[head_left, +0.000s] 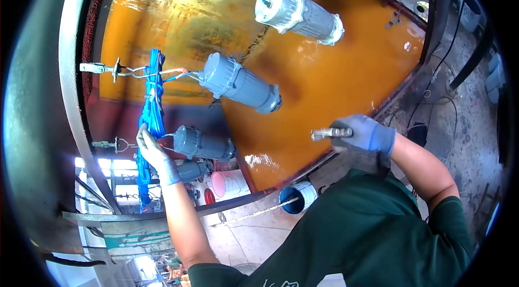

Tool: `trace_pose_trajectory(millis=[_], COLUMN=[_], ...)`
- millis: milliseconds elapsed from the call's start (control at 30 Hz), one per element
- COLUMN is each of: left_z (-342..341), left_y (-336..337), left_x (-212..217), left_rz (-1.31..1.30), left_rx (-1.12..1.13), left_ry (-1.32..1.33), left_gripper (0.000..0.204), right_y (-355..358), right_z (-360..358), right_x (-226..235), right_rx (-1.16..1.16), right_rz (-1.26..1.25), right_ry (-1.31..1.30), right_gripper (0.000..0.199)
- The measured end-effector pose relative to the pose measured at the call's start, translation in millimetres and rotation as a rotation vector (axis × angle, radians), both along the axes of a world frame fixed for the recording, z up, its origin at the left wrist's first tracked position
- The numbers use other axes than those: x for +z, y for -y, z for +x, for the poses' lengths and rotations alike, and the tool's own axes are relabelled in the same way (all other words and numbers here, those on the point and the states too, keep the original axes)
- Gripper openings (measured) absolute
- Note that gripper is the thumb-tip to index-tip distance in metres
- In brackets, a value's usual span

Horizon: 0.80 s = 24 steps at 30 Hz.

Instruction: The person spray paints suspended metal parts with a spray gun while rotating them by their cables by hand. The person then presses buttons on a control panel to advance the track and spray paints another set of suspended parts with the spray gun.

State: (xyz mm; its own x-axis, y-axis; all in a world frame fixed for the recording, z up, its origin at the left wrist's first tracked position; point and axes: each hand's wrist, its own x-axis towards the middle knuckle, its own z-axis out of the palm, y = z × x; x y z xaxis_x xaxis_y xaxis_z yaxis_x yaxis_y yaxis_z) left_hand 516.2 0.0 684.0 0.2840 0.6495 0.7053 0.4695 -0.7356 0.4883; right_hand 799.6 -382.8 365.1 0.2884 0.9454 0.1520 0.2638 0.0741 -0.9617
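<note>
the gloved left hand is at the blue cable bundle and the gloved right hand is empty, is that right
Not quite: the right hand isn't empty. The head view shows it gloved and gripping a metal tool. The rest is right: the left hand is gloved and at the blue cable bundle.

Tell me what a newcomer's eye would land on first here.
Probably the glossy orange surface filling the centre and top, with a grey ribbed cylinder in front of it. Next, the bright blue cable bundle at left, the gloved left hand against it. Right of centre, the gloved right hand holds a metal tool.
</note>
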Motion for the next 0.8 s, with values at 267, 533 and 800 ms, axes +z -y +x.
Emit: trace_pose_trajectory(millis=[267,533,800], left_z=[0.5,-17.2,-23.3], left_y=[-10.8,-51.4,-25.7], left_x=[-2.3,6.3,-28.2], left_rz=[0.034,0.013,0.02], left_rx=[-0.04,0.001,0.084], left_ry=[0.003,0.015,0.044], left_gripper=[0.035,0.037,0.058], right_y=[-2.6,-9.6,24.2], right_z=[15.4,17.9,47.8], right_x=[-2.1,-23.1,47.7], right_rx=[-0.203,-0.363,-0.163], right_rz=[0.084,0.2,-0.013], right_ry=[-0.231,-0.527,-0.038], right_gripper=[0.022,0.022,0.017])
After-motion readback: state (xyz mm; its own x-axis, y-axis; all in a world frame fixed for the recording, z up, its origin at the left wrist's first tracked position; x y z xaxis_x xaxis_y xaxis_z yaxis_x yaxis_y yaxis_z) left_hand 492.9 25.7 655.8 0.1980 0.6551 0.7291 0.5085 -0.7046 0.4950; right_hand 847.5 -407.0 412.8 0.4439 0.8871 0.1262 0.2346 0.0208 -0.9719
